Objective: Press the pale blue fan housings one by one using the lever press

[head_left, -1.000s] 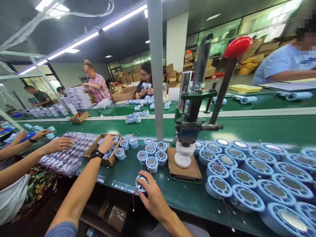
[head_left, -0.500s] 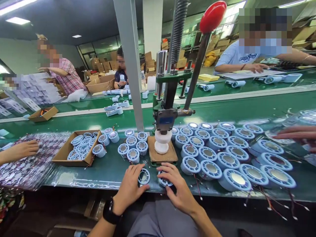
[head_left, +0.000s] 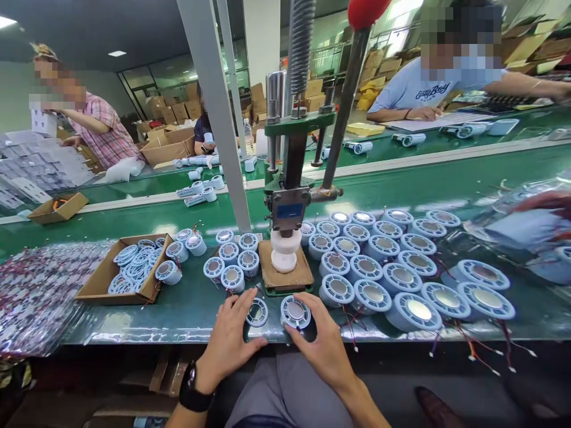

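Observation:
My right hand (head_left: 322, 333) curls its thumb and index finger around a round light-blue housing (head_left: 295, 310) with a silver disc in its centre. It rests near the front edge of the bench. Close by, my left hand (head_left: 229, 327) has its fingers stretched along the left side of a second, smaller-looking round blue housing (head_left: 257, 313). Its thumb lies apart, below that part. Just behind both hands stands a hand press (head_left: 291, 205) with a white plastic ram above a white seat (head_left: 284, 260) on a brown base plate. Nothing blue sits in the seat.
Rows of blue housings (head_left: 366, 267) with trailing wires fill the bench at right. A smaller group (head_left: 229, 252) and a cardboard tray of blue rings (head_left: 136, 267) stand left, beside wired parts in plastic (head_left: 40, 291). A co-worker's hand (head_left: 544, 202) handles plastic at far right.
The view has shifted slightly. My right fingers have moved off the top of the right housing to its side, baring its silver disc. The co-worker's hand at far left has gone from view.

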### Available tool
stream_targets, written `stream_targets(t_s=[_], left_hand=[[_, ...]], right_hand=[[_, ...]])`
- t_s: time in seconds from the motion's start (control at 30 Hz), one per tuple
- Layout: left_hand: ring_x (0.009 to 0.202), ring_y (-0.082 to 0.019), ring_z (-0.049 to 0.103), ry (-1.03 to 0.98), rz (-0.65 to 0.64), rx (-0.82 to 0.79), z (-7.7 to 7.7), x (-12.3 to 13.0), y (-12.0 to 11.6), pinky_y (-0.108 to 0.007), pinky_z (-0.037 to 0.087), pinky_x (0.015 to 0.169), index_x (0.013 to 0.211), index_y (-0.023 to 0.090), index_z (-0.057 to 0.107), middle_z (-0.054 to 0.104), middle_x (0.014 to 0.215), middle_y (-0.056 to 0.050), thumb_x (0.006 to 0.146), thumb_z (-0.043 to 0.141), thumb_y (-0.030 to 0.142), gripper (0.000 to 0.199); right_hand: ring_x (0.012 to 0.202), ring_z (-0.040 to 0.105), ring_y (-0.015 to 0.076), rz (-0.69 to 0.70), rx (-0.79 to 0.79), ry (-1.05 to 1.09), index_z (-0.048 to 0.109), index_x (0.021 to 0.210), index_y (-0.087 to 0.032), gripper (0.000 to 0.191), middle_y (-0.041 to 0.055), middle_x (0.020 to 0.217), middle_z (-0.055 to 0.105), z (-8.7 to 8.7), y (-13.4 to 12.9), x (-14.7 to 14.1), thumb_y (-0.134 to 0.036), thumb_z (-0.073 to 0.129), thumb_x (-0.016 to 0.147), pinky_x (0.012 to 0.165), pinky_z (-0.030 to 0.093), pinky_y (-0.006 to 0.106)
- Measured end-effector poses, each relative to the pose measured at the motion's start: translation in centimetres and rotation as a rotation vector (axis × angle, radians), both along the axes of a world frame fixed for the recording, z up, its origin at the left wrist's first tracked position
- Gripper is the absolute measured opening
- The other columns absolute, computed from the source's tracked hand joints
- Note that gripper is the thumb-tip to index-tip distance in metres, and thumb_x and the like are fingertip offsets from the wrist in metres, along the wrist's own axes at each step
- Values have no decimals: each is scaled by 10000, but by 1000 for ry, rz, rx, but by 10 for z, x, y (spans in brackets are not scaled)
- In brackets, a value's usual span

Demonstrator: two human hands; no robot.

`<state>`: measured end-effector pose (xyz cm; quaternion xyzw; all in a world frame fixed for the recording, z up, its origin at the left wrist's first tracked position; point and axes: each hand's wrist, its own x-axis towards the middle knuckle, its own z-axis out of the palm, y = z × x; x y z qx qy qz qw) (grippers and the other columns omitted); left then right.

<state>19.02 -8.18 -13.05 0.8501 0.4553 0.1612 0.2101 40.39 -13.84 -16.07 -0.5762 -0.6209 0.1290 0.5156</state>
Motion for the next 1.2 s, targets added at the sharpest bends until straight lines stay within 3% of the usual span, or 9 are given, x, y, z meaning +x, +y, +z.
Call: stream_targets(t_s=[0.13,0.27,0.5,0.73,0.83,0.93,1.0,1.13,1.2], left_hand=[[1176,-303,537,-131,154,-16,-3,4,1,-507,428,1025,1370,250,529,629,1294,-86,755,737,232,649],[1091,-239,623,-390,187,-116,10,11,-4,-407,505,965,1420,218,438,653,1247,-87,818,679,250,650],[1239,-272,557,-253,129,36,25,31,-13,-459,444,1078,1386,231,482,609,1325,-90,776,662,165,640],[1282,-266,517,-349,264,-22,8,43,-21,-472,420,1100,1401,222,453,564,1354,-110,786,603,153,637],[1318,-271,499,-400,275,-58,-4,47,-26,-471,421,1099,1399,178,454,537,1399,-140,841,536,212,565],[1194,-287,603,-413,310,-125,-1,49,-24,-459,478,1031,1312,141,530,630,1295,-147,786,578,239,538],[1050,-278,670,-408,342,-149,13,49,-15,-433,516,967,1237,151,590,703,1164,-114,716,644,247,532],[986,-258,686,-447,332,-105,53,57,23,-389,523,930,1173,174,643,734,1089,-71,668,708,280,520],[998,-260,681,-469,313,-96,65,67,46,-391,516,934,1167,168,648,730,1101,-77,666,726,287,520]], right_hand=[[1072,645,190,-9,-11,28,533,1241,-205,423,73,1182,628,0,-2,-6,-233,641,833,950,553,308],[1116,646,203,44,-56,59,519,1302,-176,504,93,1224,640,-4,5,-27,-190,618,809,989,546,327],[1183,620,195,62,0,109,459,1377,-189,616,87,1304,607,-14,15,-46,-114,539,770,1017,533,338],[1184,615,197,84,1,54,478,1387,-184,564,103,1304,601,-20,14,-48,-114,517,828,1009,542,342],[1192,604,221,146,-41,-103,514,1365,-166,574,122,1302,595,-10,13,-36,-82,506,797,993,554,371],[1079,644,264,236,-58,-395,584,1293,-181,557,121,1219,632,44,18,-3,-92,587,742,837,611,395],[1052,637,274,149,55,-535,627,1229,-197,463,112,1183,643,111,30,27,-136,638,770,823,602,422],[1191,541,259,-350,368,-550,594,1265,-80,390,133,1222,599,270,83,79,-248,587,913,1059,437,457],[1159,559,192,-377,432,-499,536,1292,9,420,157,1221,583,325,119,94,-265,444,987,1008,456,364]])
